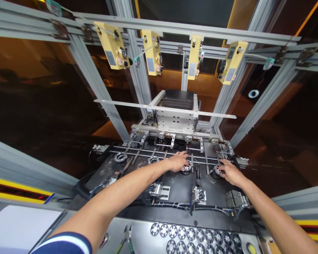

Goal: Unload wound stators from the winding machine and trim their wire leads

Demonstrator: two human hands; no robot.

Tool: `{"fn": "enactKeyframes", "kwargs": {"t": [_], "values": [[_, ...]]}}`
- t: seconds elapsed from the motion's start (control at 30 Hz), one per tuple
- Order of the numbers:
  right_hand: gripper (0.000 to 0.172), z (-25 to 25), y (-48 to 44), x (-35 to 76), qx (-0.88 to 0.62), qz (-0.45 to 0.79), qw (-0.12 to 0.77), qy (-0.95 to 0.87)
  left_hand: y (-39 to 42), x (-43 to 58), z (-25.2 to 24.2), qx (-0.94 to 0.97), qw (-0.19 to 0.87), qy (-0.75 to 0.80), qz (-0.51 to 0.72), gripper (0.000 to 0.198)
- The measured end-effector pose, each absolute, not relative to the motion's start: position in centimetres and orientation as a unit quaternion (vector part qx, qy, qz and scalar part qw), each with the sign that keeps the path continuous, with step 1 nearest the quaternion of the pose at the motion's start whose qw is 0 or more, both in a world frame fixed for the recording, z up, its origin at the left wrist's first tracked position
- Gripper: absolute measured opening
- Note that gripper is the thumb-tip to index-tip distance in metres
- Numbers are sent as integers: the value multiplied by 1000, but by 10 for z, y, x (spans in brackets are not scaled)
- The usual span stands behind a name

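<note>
Both bare arms reach forward into an aluminium-framed machine enclosure (95, 81) and over a black base plate (180, 187).

Left hand (178, 161): it lies palm down on a small round wound stator with copper-coloured coils (187, 166), which sits in a nest at the centre of the plate, just in front of two horizontal steel guide rods (137, 151). The fingers curl over the top of the part and are closed upon it; only the part's near edge shows below the palm.

Right hand (230, 171): it rests on a second round wound stator with copper-coloured coils (217, 170), seated in the next nest to the right. The fingertips press on its right rim. Whether the fingers fully clamp this part cannot be told, since the hand hides the far side.

Adjacent items:
- Two empty ring-shaped metal nests (120, 157) lie on the left part of the plate, well apart from either hand.
- Three small silver clamp blocks (159, 191) stand in a row across the near half of the plate, linked by a black cable run (209, 209).
- A steel front shelf (143, 236) below the plate carries two rows of flat round lamination discs (190, 234), green-handled pliers (125, 240) and a yellow push button (251, 248).
- Four yellow box-shaped units (112, 46) hang from the upper cross rail.
- A silver carriage block with a dark top (176, 116) stands behind the rods, at the centre rear.
</note>
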State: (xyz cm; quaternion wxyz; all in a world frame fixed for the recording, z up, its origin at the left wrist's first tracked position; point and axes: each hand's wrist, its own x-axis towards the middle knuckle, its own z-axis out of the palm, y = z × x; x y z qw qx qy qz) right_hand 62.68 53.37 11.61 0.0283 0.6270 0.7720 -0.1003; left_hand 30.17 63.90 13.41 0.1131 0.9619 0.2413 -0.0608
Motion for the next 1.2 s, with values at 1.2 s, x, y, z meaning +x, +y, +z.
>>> {"fn": "enactKeyframes", "kwargs": {"t": [1.2], "values": [[35, 111, 556, 648, 634, -121, 2, 764, 444, 193, 227, 798, 108, 331, 492, 50]]}}
